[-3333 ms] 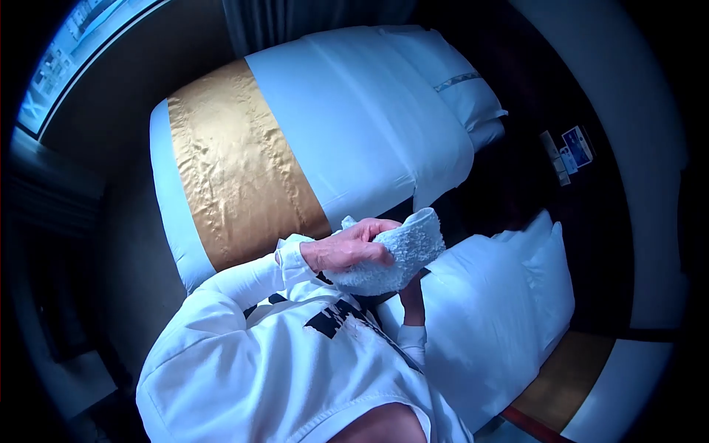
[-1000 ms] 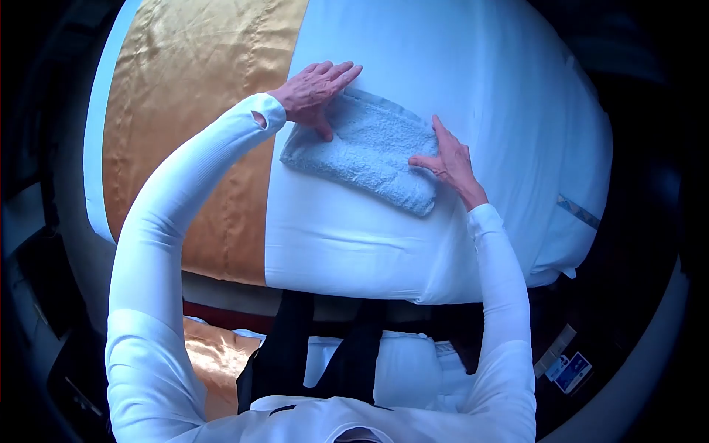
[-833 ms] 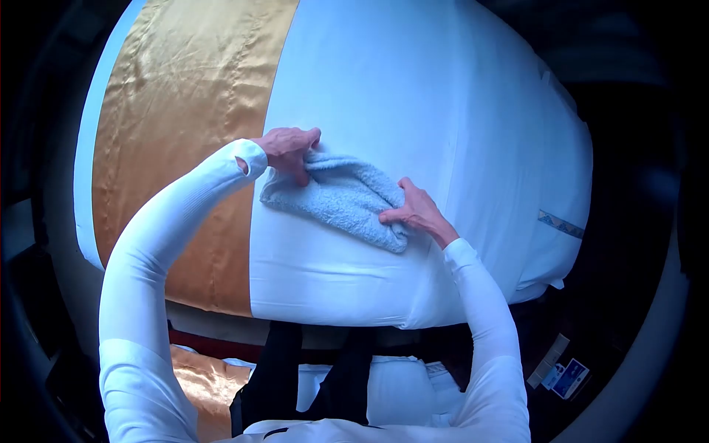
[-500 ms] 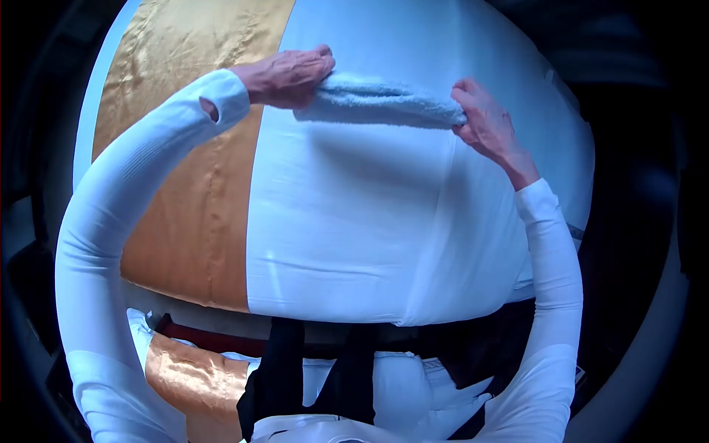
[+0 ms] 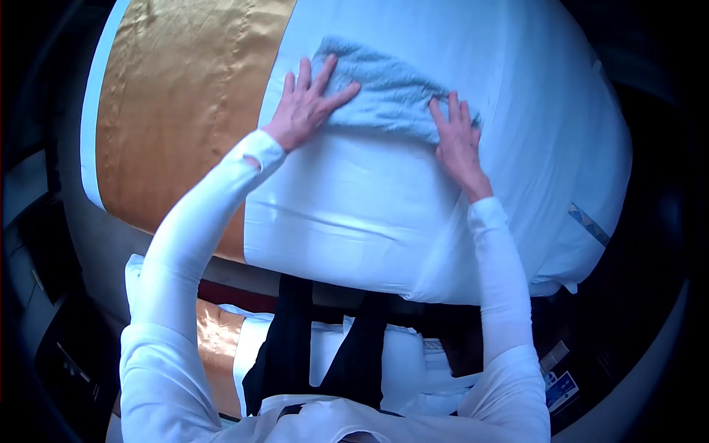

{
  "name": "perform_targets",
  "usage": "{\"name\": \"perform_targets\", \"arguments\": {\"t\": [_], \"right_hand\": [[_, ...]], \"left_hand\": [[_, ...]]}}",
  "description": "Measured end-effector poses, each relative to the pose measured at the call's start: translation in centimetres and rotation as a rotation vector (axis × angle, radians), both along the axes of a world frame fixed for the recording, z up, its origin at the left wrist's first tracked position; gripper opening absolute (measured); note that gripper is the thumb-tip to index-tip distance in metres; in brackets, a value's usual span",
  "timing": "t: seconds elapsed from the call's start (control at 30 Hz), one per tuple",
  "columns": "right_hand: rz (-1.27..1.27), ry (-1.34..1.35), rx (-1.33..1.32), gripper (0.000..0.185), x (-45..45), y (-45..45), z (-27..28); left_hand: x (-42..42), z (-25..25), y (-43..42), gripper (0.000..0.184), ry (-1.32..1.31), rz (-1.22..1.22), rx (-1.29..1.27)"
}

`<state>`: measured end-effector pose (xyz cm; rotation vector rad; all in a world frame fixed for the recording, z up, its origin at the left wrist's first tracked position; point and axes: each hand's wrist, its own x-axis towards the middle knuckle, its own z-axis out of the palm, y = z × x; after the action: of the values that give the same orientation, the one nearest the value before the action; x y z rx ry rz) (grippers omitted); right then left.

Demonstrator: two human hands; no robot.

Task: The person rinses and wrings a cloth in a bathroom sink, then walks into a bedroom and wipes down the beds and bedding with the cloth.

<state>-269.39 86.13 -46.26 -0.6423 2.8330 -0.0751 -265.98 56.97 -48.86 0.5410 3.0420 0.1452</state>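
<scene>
A folded light-blue-grey towel (image 5: 388, 88) lies flat on the white sheet of the bed (image 5: 354, 199). My left hand (image 5: 303, 107) is open at its left end, with the fingers spread and the fingertips resting on the cloth. At the towel's right end is my right hand (image 5: 459, 144), also open, its fingers stretched over the edge and touching the fabric. Slight wrinkles run across the towel between the two hands. The underside of the towel is hidden.
A shiny gold bed runner (image 5: 185, 118) crosses the bed on the left. Behind my legs (image 5: 288, 347) is a second white-covered surface with a gold cloth (image 5: 220, 332). A patterned strip (image 5: 588, 224) lies on the bed's right side. Small cards (image 5: 561, 391) show at lower right.
The towel was held up in both closed hands above the bed; now it lies wider on the sheet. Both hands have let go of their grip and opened onto it.
</scene>
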Motion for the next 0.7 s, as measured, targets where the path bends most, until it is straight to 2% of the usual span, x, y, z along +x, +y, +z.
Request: {"name": "perform_targets", "arguments": {"t": [0.07,0.17,0.2,0.27,0.3,0.37,0.4,0.43,0.47,0.53,0.6,0.63,0.67,0.7], "right_hand": [[-0.042,-0.006,-0.044,0.063,8.1,-0.9,0.7],[-0.098,-0.149,-0.064,0.060,20.2,-2.6,3.1],[-0.119,-0.242,-0.057,0.058,24.1,-3.3,3.9],[-0.145,-0.362,-0.049,0.057,31.2,-3.8,5.1],[-0.160,-0.404,-0.142,0.062,34.2,-3.6,5.5],[-0.171,-0.800,-0.254,0.061,39.9,-1.4,5.3],[-0.285,-1.170,-0.195,0.055,41.5,-0.4,5.1],[-0.245,-1.253,-0.187,0.050,41.0,0.5,5.9],[-0.203,-1.344,-0.177,0.045,39.8,1.5,7.6],[-0.306,-1.375,-0.257,0.038,37.2,4.8,9.2],[-0.330,-1.135,-0.372,0.042,30.9,9.0,12.3],[-0.272,-0.833,-0.533,0.048,28.6,11.7,12.7],[-0.233,-0.735,-0.437,0.053,23.5,13.5,15.2],[-0.180,-0.454,-0.487,0.057,19.6,15.5,16.0]], "left_hand": [[7.9,2.3,0.5,0.076,-0.069,0.038,0.013],[19.5,4.8,1.1,0.083,-0.241,0.141,0.089],[23.6,5.2,1.0,0.071,-0.269,0.146,0.022],[30.8,6.1,1.4,0.066,-0.372,0.166,-0.014],[33.6,7.0,1.5,0.062,-0.456,0.178,0.014],[38.8,8.3,0.5,0.057,-0.730,0.057,-0.045],[39.3,9.8,0.2,0.059,-0.999,-0.025,-0.092],[41.1,8.6,-0.7,0.060,-1.113,-0.201,-0.001],[41.6,7.2,-1.3,0.061,-1.231,-0.382,0.083],[35.5,10.3,1.2,0.057,-1.250,-0.371,0.472],[25.8,14.3,5.4,0.051,-1.468,-0.185,0.690],[21.7,14.9,7.0,0.053,-1.420,-0.258,0.755],[17.8,14.7,8.7,0.055,-1.239,-0.363,0.862],[12.8,15.9,10.8,0.054,-1.031,-0.441,0.687]]}}
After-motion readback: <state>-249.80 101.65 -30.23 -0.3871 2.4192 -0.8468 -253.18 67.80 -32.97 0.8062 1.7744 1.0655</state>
